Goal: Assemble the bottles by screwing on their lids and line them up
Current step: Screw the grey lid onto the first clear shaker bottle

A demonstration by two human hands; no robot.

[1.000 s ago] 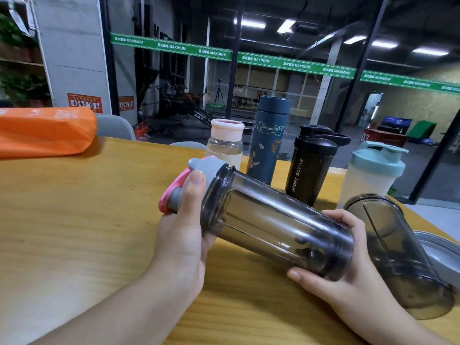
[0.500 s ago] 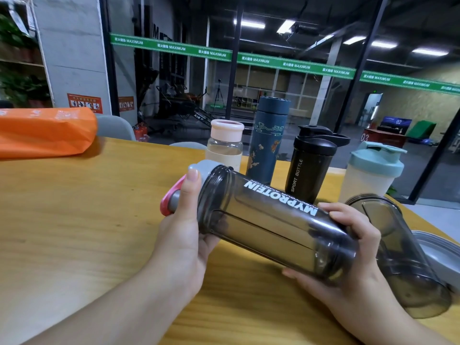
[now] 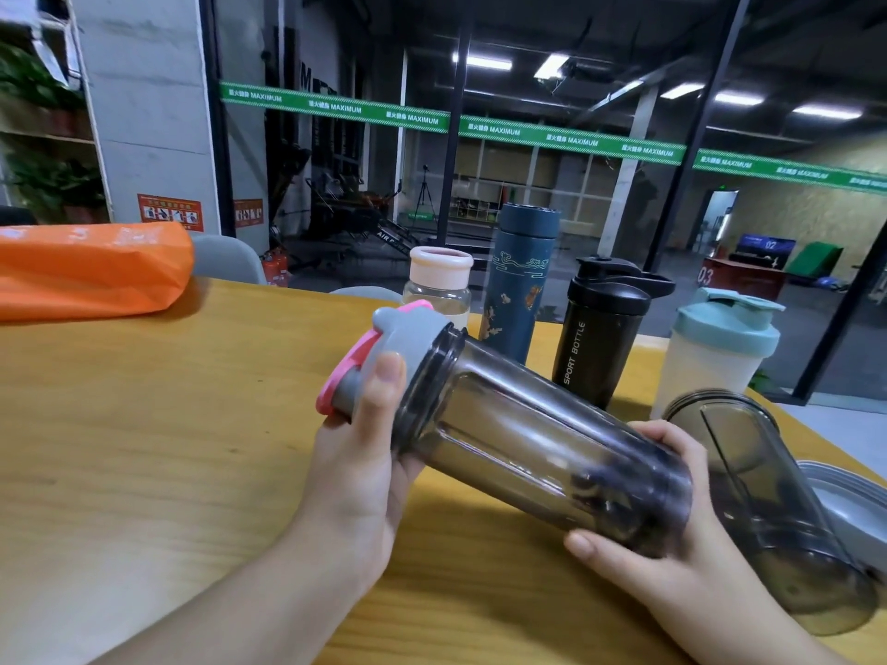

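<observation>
I hold a smoky grey shaker bottle [image 3: 528, 434] tilted on its side above the wooden table [image 3: 168, 424]. My left hand [image 3: 360, 467] wraps its neck, thumb on the grey and pink lid [image 3: 384, 352]. My right hand [image 3: 662, 559] cups the bottle's base. At the table's far edge stand several capped bottles: a clear one with a pale pink lid [image 3: 439, 288], a dark blue flask [image 3: 521, 276], a black sport bottle [image 3: 600, 328] and a frosted one with a teal lid [image 3: 715, 352]. A second smoky bottle [image 3: 777, 511] without a lid lies at the right.
An orange bag [image 3: 86, 271] lies on the table's far left. A grey lid [image 3: 849, 501] rests at the right edge behind the lidless bottle. A grey chair back [image 3: 225, 256] stands beyond the table, with glass walls behind it.
The bottle has turned in my hands: its white lettering, on top half a second ago, is out of sight. My right fingers moved from over the base to under it.
</observation>
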